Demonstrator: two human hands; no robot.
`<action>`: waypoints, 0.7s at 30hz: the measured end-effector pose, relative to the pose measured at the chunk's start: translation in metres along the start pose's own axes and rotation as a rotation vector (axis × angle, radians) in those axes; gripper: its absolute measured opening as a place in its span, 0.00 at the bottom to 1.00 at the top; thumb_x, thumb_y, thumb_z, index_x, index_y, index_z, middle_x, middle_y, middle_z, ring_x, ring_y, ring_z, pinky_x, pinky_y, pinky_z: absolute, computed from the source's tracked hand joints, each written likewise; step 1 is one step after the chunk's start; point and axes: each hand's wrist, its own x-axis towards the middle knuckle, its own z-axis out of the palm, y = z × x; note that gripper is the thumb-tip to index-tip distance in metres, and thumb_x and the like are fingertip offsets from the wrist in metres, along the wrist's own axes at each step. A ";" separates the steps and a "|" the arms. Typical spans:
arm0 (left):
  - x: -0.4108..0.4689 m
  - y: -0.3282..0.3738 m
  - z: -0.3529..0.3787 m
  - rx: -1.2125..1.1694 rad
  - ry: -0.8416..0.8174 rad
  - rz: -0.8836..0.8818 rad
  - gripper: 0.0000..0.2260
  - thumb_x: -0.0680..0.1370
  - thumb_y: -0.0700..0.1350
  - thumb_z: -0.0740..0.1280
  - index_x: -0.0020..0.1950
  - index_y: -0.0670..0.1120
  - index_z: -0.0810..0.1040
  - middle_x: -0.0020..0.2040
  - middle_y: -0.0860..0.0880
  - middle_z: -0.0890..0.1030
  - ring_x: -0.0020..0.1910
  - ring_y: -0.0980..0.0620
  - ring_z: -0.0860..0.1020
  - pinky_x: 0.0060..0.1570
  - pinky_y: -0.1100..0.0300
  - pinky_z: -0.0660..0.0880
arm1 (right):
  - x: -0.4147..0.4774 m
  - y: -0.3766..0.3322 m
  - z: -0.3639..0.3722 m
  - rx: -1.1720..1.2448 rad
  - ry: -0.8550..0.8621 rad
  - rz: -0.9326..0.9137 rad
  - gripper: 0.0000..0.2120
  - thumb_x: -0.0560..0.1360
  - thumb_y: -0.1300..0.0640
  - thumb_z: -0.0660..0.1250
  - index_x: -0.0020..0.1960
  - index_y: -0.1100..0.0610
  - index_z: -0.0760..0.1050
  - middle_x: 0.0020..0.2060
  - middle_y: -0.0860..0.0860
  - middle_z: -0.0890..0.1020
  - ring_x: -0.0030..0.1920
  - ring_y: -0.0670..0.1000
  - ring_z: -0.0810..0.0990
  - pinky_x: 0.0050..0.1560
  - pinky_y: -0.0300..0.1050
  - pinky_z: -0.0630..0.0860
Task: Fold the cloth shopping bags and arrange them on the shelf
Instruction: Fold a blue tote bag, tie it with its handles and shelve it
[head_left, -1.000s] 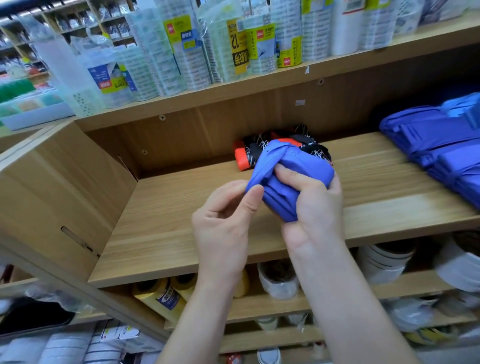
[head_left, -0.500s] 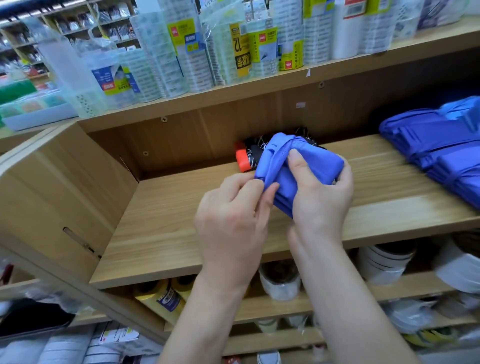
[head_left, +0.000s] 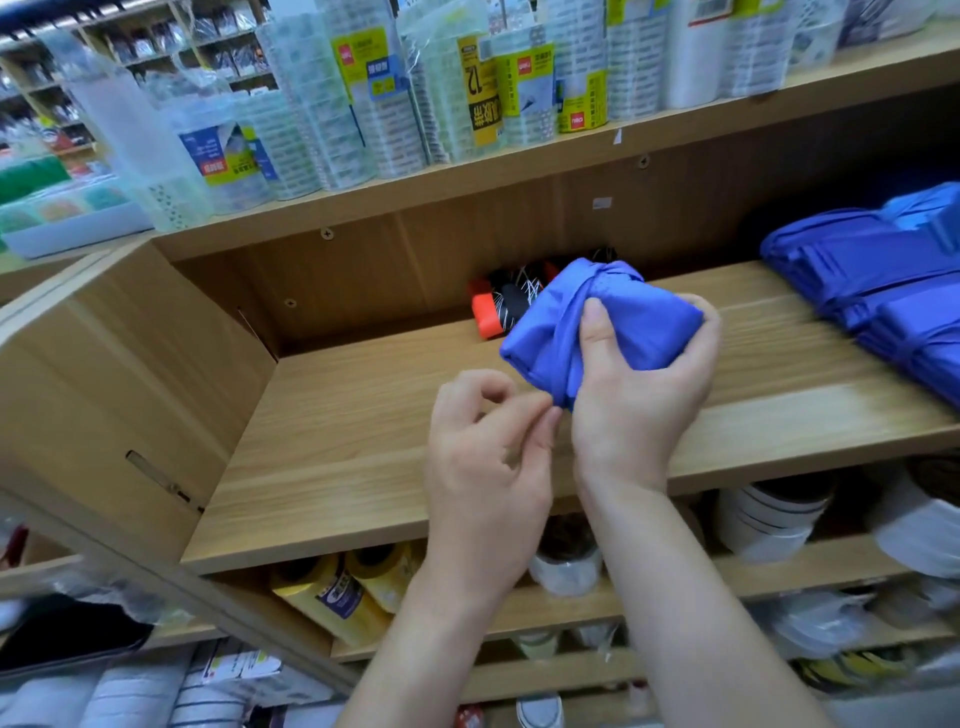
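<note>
A blue cloth bag (head_left: 623, 317), rolled into a tight bundle with its strap wound around it, hangs just above the wooden shelf (head_left: 337, 457). My right hand (head_left: 644, 395) grips the bundle from the right, thumb pressed on its front. My left hand (head_left: 483, 457) is curled beside it and pinches the bundle's lower tip between thumb and fingertips. Behind the bundle, a folded black, red and white bag (head_left: 501, 306) lies on the shelf near the back wall. A stack of folded blue bags (head_left: 883, 296) lies at the shelf's right end.
The left side panel (head_left: 130, 395) closes off the shelf. Packs of clear plastic goods (head_left: 363, 98) fill the shelf above. Yellow rolls (head_left: 337, 592) and stacked white rolls (head_left: 769, 525) sit on the shelf below.
The bundle has moved up and to the right over the shelf with my right hand. My left hand has slid down from the bundle's side to its lower tip.
</note>
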 end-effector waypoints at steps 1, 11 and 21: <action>-0.002 0.000 -0.001 0.049 -0.032 0.047 0.04 0.75 0.39 0.70 0.46 0.42 0.85 0.47 0.51 0.75 0.44 0.49 0.76 0.44 0.54 0.75 | 0.000 0.003 -0.003 -0.062 -0.038 -0.075 0.17 0.72 0.57 0.74 0.55 0.50 0.69 0.47 0.40 0.75 0.46 0.34 0.75 0.50 0.27 0.69; 0.036 -0.002 -0.023 -0.200 -0.067 -0.356 0.06 0.75 0.50 0.72 0.51 0.54 0.80 0.43 0.54 0.82 0.40 0.59 0.77 0.41 0.64 0.75 | 0.003 0.001 -0.018 0.054 -0.408 -0.104 0.17 0.77 0.56 0.68 0.63 0.47 0.69 0.49 0.43 0.78 0.49 0.47 0.78 0.57 0.49 0.77; 0.049 0.005 -0.018 -0.710 -0.353 -0.642 0.20 0.65 0.41 0.77 0.56 0.43 0.78 0.46 0.46 0.86 0.46 0.49 0.85 0.41 0.57 0.81 | 0.010 -0.006 -0.024 0.044 -0.623 0.142 0.05 0.76 0.46 0.64 0.50 0.45 0.75 0.47 0.48 0.81 0.49 0.49 0.80 0.57 0.55 0.78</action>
